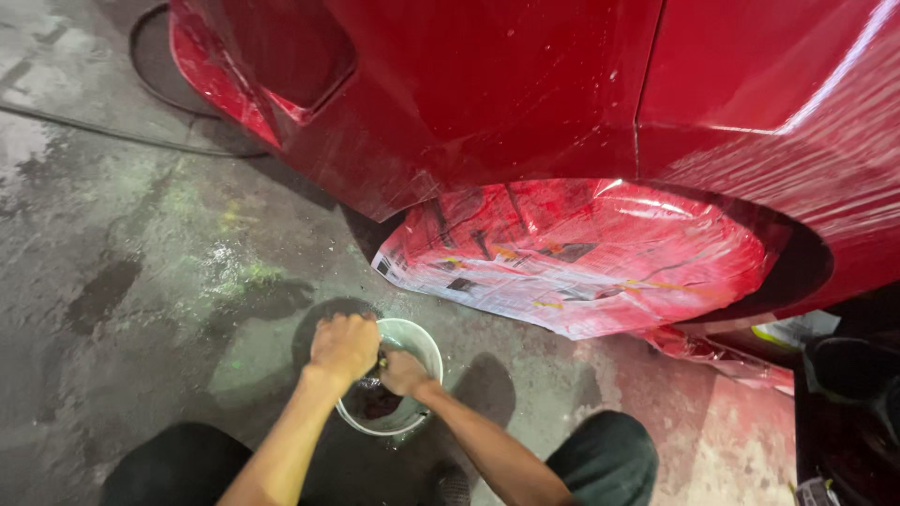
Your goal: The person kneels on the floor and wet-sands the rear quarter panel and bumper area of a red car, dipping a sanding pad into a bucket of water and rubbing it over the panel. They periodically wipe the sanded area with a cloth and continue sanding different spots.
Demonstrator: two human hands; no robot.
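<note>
Hose (141, 136) across the wet floor (112, 281) at ten o'clock, well clear of the work. Bucket (398, 375) on the floor at six o'clock, between the knees (600, 450), just below the masked wheel (572, 258). Left hand (344, 347) over the bucket's left rim, grip closed into a fist on something small; right hand (403, 372) just beside it, inside the rim, fingers curled together around the same thing — what it is, too hidden to tell. Dark liquid low in the bucket. Red car (525, 84) filling twelve to three o'clock, wet and glossy. Judged from this: best to keep both hands low over the bucket so drips fall inside, squeeze or twist evenly, and steady the bucket against tipping — well away from the fresh red panel.
</note>
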